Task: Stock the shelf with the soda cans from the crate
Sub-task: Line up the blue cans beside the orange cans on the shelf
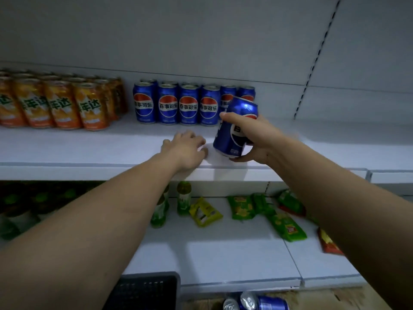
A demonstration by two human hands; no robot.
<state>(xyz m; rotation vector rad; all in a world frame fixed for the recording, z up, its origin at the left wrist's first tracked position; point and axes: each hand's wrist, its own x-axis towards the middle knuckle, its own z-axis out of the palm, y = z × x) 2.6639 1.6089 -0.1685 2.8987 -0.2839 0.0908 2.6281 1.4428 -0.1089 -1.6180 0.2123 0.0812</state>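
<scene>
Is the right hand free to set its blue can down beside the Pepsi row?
Probably yes: the right hand holds the tilted blue can over bare shelf before the Pepsi row; the left hand rests aside.

My arms are bare from elbow to wrist, no sleeves in view. My left hand (186,151) and right hand (252,139) wear no gloves, rings or watch.

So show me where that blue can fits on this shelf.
Bare shelf runs right of the blue cans, and along the front by the left hand. The left end is packed with orange cans.
</scene>
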